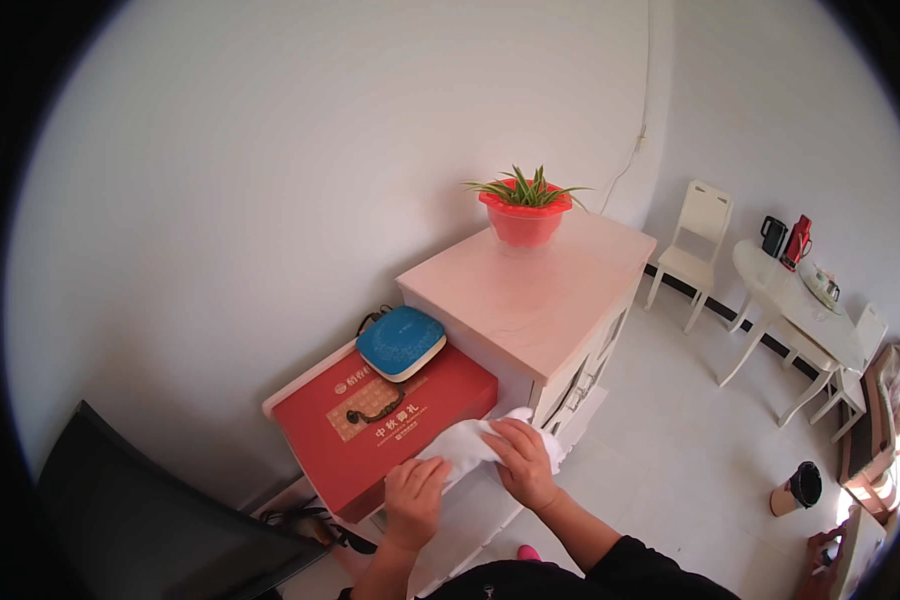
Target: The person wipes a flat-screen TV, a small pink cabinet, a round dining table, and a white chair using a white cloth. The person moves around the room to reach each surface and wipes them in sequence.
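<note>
A white cloth point(461, 448) is stretched between my two hands, just in front of a red gift box point(315, 450). My left hand point(414, 499) grips its left end by the box's front edge. Farther right, my right hand point(523, 463) clutches the bunched other end, near the corner of a taller cabinet point(525, 300). The red box bears writing and has a dark carrying handle point(379, 411) on its top. On the box's back part rests a blue square device point(401, 341) with a cream rim, a black cable behind it.
A spider plant in a red pot point(525, 214) stands on the cabinet. A black television point(157, 510) is at lower left, with cables beside it. Rightward are a white chair point(694, 240), a white table point(780, 292) with a red thermos flask point(796, 244), and a waste bin point(795, 489).
</note>
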Available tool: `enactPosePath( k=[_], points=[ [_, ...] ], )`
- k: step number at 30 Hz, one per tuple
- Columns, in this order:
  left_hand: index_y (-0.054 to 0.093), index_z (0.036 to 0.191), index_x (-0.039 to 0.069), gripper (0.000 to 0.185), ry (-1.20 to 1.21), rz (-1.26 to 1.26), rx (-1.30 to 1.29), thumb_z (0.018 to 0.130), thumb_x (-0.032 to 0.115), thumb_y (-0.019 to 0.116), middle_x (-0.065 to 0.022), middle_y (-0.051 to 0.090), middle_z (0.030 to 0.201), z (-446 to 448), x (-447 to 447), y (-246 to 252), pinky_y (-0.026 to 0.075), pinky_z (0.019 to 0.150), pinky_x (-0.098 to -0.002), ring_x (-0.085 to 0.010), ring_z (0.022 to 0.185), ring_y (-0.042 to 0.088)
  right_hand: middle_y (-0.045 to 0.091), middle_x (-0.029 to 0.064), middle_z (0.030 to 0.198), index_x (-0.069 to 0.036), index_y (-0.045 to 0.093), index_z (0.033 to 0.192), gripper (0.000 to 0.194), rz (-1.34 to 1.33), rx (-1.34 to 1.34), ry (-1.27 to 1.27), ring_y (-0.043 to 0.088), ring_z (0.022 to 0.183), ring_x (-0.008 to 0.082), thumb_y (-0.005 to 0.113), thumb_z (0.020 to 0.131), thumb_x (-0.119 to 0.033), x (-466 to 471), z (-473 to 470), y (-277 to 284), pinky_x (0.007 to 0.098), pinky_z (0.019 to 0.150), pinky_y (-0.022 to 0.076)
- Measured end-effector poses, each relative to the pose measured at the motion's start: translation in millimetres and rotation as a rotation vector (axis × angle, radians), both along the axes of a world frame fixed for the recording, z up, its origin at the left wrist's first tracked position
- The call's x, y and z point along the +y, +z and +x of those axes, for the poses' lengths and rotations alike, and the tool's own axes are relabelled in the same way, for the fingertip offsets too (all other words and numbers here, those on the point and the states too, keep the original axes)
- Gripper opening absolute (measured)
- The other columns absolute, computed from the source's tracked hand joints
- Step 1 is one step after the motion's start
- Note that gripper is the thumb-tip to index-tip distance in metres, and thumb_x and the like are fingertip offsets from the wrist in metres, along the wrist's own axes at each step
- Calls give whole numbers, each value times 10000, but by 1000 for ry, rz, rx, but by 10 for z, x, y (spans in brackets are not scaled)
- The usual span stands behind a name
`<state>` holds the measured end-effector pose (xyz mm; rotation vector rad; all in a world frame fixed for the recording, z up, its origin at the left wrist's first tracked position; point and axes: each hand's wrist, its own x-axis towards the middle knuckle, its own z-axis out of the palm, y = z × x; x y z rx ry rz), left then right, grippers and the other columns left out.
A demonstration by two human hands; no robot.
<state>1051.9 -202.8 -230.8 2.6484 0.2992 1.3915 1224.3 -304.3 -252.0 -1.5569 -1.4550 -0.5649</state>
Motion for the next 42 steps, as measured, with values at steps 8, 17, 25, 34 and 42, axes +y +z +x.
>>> enactPosePath(
  k=[8,17,25,34,42],
  points=[
    [681,977,-1,241,-122,136,-60,747,42,620,-98,642,1007,1143,-206,-249,485,766,-357,-260,898,606,582,147,1172,-65,639,1057,458,137,34,-88,573,1079,354,697,619,55,-79,1025,-230,424,923,483],
    [683,992,-2,229,35,130,8,775,31,619,-92,643,1025,1971,-557,-423,504,769,-363,-262,893,626,575,117,1195,-120,675,1051,474,103,14,-78,537,1127,321,715,590,-20,-144,1924,-265,426,971,443],
    [680,1013,3,242,212,142,53,786,42,608,-89,645,1048,2396,-702,-366,515,777,-338,-243,888,637,589,111,1169,-127,676,1046,479,147,27,-24,559,1092,327,735,577,-45,-129,2323,-239,450,962,446],
    [685,1007,0,220,104,79,10,795,-3,629,-101,651,1043,3046,-657,-300,527,764,-343,-256,880,645,568,145,1179,-88,660,1030,501,182,68,-78,546,1100,360,667,559,82,-74,2906,-303,437,932,464],
    [689,1000,0,280,77,135,20,730,13,617,-94,664,1002,3777,-628,-220,527,737,-306,-222,832,656,572,149,1177,-70,660,979,457,190,68,-97,558,1092,354,647,559,108,-88,3692,-315,413,911,476]
  ],
)
